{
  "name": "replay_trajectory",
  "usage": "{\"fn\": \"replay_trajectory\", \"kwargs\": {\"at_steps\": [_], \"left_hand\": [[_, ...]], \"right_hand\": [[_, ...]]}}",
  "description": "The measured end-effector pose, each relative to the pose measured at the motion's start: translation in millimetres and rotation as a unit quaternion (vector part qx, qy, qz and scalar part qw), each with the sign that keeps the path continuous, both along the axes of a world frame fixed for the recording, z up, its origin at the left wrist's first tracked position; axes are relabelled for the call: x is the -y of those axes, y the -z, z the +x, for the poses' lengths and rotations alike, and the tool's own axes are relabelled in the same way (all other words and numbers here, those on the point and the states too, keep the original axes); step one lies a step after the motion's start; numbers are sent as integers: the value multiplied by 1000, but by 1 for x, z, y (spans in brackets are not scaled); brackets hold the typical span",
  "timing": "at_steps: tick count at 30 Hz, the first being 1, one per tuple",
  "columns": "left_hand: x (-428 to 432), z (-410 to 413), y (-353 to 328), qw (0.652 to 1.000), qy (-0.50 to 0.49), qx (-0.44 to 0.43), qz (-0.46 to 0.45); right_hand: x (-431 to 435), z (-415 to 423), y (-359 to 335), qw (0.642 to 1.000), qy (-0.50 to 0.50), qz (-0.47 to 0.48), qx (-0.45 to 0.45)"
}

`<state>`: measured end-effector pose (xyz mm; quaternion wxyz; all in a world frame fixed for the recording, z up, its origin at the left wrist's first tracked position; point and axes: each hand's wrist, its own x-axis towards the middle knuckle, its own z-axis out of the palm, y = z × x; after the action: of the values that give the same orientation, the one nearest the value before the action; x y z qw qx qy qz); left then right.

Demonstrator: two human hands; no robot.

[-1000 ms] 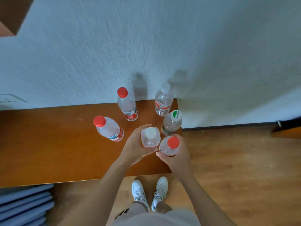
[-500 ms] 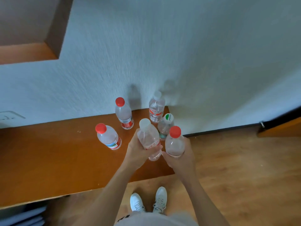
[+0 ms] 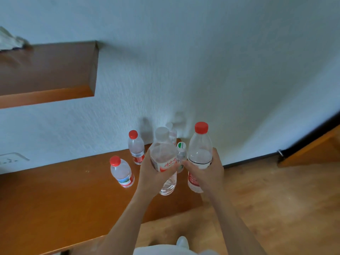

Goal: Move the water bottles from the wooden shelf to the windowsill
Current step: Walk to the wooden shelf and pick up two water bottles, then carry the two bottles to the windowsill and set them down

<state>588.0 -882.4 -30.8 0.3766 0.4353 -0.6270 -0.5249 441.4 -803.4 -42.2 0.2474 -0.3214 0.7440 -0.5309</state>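
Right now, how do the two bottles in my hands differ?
The white-capped bottle is gripped by the left hand, the red-capped bottle by the right hand. The caps differ in colour, white against red. The red-capped bottle's cap sits higher in view than the white-capped bottle's. Both are clear plastic, roughly upright, with red labels.

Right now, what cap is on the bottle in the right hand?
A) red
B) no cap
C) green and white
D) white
A: the right hand grips a clear bottle topped with a red cap; the left hand holds the white-capped bottle.
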Motion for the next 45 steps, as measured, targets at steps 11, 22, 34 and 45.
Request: {"fn": "replay_trajectory", "kwargs": {"at_steps": [11, 22, 34, 45], "left_hand": [[-6, 74, -26, 993, -121, -9, 7], [-50, 154, -45, 942, -333, 6, -49], [-195, 210, -22, 778, -628, -18, -7], [-324, 251, -21, 611, -791, -6, -12]], "right_hand": [[36, 58, -3, 994, -102, -12, -23], [78, 130, -18, 924, -376, -65, -20], [27, 227, -4, 768, -637, -62, 2], [-62, 335, 2, 605, -795, -38, 23]]}}
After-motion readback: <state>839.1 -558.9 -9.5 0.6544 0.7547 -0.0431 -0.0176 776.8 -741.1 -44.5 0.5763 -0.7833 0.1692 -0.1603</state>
